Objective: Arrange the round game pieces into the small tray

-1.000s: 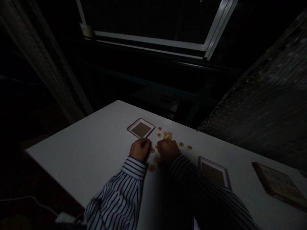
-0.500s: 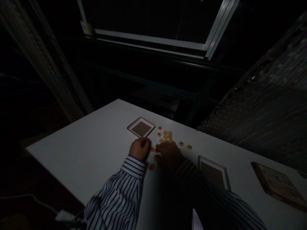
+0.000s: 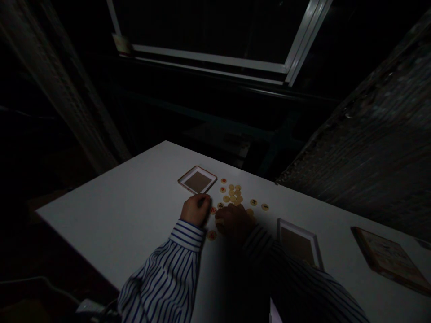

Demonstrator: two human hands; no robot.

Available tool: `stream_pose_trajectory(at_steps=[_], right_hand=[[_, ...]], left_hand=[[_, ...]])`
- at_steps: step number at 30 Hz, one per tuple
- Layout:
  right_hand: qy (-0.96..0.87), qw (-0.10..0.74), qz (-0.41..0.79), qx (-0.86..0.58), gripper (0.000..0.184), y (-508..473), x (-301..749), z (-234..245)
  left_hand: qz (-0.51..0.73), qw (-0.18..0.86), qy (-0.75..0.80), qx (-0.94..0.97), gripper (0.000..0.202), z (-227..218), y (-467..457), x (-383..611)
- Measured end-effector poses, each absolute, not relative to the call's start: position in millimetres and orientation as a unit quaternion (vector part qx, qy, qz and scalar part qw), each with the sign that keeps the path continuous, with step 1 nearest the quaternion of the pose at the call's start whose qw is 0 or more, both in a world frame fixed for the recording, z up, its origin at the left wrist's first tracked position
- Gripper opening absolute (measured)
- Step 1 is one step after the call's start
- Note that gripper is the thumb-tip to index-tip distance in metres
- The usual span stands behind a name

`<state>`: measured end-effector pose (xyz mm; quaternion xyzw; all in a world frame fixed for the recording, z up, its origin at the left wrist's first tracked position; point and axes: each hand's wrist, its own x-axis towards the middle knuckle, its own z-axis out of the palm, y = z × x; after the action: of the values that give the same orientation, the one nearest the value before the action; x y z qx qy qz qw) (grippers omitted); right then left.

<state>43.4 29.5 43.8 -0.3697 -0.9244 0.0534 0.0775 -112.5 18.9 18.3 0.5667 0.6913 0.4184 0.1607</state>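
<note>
Though beside tray (image 3: 187,174), discs (image 3: 234,194) on table (image 3: 134,206)

Your head cam faced fwd & down, close over table (image 3: 111,211); left hand (image 3: 195,210) & right hand (image 3: 235,222) mid-frame, window frame (image 3: 215,59) up top.

Left hand (image 3: 195,209) fisted; right hand (image 3: 233,221) curled, knuckles up
</note>
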Motion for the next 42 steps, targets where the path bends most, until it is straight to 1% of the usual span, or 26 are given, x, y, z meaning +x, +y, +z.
stream_pose_trajectory(at_steps=[2,4,6,8,10,12,22,27,34,37,39,42], right_hand=[[-0.904,0.122,0.109,-0.396,0.019,34.0,44.7,43.3],[-0.875,0.147,0.223,-0.403,0.02,40.8,46.3,43.0],[-0.805,0.196,0.335,-0.449,0.022,47.9,47.7,43.4],[-0.746,0.233,0.423,-0.459,0.023,53.7,49.1,44.7],[-0.709,0.257,0.474,-0.455,0.022,57.3,50.8,46.2],[-0.692,0.268,0.496,-0.452,0.021,59.2,52.6,47.3],[-0.663,0.283,0.521,-0.457,0.022,58.4,55.3,47.8],[-0.645,0.293,0.552,-0.441,0.02,56.7,55.4,48.7],[-0.649,0.306,0.559,-0.415,0.018,55.5,57.3,46.3],[-0.672,0.311,0.516,-0.43,0.017,53.4,61.2,47.3],[-0.715,0.299,0.448,-0.445,0.016,51.5,65.9,49.9],[-0.785,0.259,0.343,-0.446,0.017,49.4,74.5,53.9]], left_hand=[[0.437,0.166,0.681,0.564,0.026,19.9,19.1,-111.6],[0.46,0.17,0.665,0.564,0.025,21.4,18.9,-109.9],[0.48,0.169,0.646,0.569,0.023,22.7,18.3,-107.7],[0.491,0.171,0.619,0.588,0.021,23.9,17.1,-105.5],[0.495,0.177,0.589,0.614,0.021,25.3,15.7,-103.6],[0.495,0.182,0.562,0.637,0.023,26.9,14.2,-101.9],[0.477,0.154,0.517,0.694,0.024,35.4,9.1,-93.5],[0.473,0.136,0.513,0.703,0.021,33.5,9.5,-92.8],[0.458,0.106,0.513,0.718,0.02,27.7,11.0,-95.6],[0.43,0.091,0.52,0.732,0.021,23.2,13.1,-99.2],[0.401,0.085,0.518,0.751,0.021,20.4,14.6,-101.6],[0.359,0.081,0.507,0.779,0.022,17.0,16.1,-103.7]])
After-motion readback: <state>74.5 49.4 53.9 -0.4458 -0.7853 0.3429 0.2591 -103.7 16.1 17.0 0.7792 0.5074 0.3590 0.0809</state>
